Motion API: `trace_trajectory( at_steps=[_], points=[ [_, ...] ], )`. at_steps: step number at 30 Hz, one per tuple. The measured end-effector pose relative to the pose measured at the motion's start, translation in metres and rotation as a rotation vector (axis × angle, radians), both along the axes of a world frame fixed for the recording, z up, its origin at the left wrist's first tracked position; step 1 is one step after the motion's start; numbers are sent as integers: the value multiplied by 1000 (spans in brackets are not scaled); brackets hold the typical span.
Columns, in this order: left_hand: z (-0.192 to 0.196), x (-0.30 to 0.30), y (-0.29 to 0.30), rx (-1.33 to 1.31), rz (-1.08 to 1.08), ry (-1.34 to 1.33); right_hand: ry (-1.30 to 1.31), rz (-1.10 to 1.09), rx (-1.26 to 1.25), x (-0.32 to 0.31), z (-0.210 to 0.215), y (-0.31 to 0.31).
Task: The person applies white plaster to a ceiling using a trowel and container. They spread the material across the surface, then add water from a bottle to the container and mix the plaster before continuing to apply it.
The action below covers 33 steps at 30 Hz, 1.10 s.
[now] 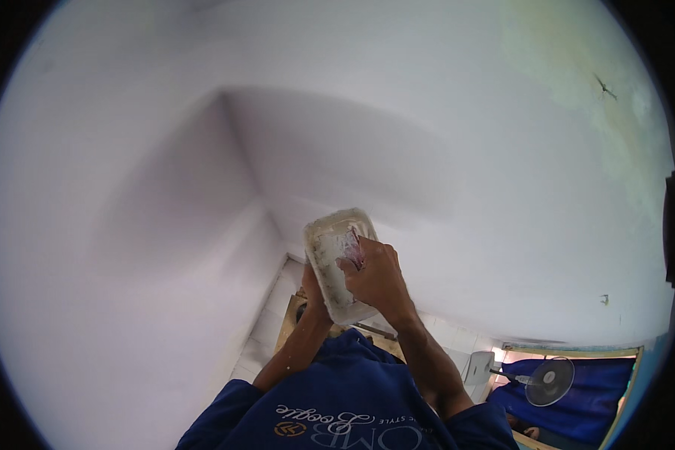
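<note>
Overhead, we see a white ceiling filling most of the head view, meeting a white wall in a shadowed corner just up and left of the tray we hold. Well to the right of the tray, near the picture's upper rim, the ceiling carries a yellowish damp stain with a dark crack in it. Below the tray and to the right, near the lower rim, a standing fan shows against blue cloth in a lit opening with a pale frame. Just below the tray a tiled strip of wall runs down toward our blue shirt.

We hold a white plastic tray, smeared with pale paste, raised toward the ceiling and tilted with its open face toward us. Our left hand sits at the tray's lower left edge, mostly hidden behind it; its fingers wrap the rim, closed around the tray. Our right hand lies against the tray's right side, fingers curled and reaching inside, touching the smeared interior where a reddish patch shows. We cannot tell whether those fingers pinch a tool or only press the paste.

The tray lies between both hands, touching each, with the right hand overlapping its lower right part.
</note>
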State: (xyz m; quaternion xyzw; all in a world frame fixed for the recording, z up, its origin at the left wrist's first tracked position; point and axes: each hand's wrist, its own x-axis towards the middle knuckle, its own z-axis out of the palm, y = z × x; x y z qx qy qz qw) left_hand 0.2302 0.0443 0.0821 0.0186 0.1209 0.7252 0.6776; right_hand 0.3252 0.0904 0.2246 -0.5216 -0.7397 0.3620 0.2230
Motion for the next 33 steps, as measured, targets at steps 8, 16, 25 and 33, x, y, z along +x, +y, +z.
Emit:
trace_trajectory(
  at_steps=[8,16,25,33],
  points=[
    [-14,5,7,-72,19,68,-64,3,29,3,4,6],
    [-16,6,-2,-112,3,73,-119,12,16,11,1,-6],
    [-9,3,-15,-54,-29,59,-103,12,43,14,-6,-14],
    [8,6,-12,-93,-42,55,-80,-22,45,8,3,-13]
  ],
)
